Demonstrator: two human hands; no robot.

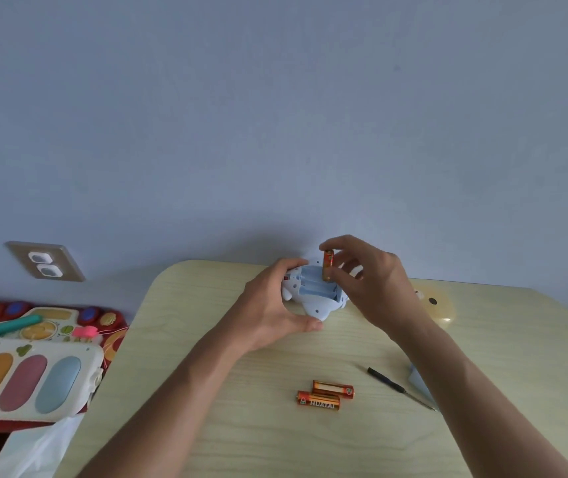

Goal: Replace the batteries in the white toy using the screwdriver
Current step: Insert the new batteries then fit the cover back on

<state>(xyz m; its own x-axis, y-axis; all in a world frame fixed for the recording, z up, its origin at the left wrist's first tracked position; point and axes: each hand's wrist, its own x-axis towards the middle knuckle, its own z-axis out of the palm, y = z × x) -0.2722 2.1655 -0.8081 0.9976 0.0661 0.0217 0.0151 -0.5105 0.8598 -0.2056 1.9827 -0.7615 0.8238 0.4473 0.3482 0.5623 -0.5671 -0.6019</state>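
White moulded-plastic toy (pixel 313 298) sits belly-up on the pale wood-grain table (pixel 275 443), toward the far edge at 12 o'clock from the person. Its light-blue battery bay (pixel 317 288) is open; the bay looks empty, though the right end is hidden.

Left hand (pixel 275 305) grips the toy from its 9 o'clock side, fingers curled over the far rim, thumb pressed at the near edge.

Right hand (pixel 368 288) pinches 1 orange-and-gold cylindrical battery (pixel 327 265) between thumb and fingertips, holding it upright, lower end at the bay's 3 o'clock end. Whether it touches the contacts cannot be told.

2 more orange batteries (pixel 325 395) lie side by side, touching, at 6 o'clock of the toy, well apart from it. Slim black-handled screwdriver (pixel 399 388) lies at 5 o'clock, untouched. A pale-blue flat piece (pixel 418 379), possibly the bay cover, shows beside the right forearm, mostly hidden.

Handling judgement: toy is probably light, hollow, rigid and smooth, so it would skid without the steadying grip; hold by the body sides, clear of the bay. Battery is small, dense and slick; take it at mid-barrel, tilt 1 end in against the spring, then press flat. Polarity marks are too small to read.
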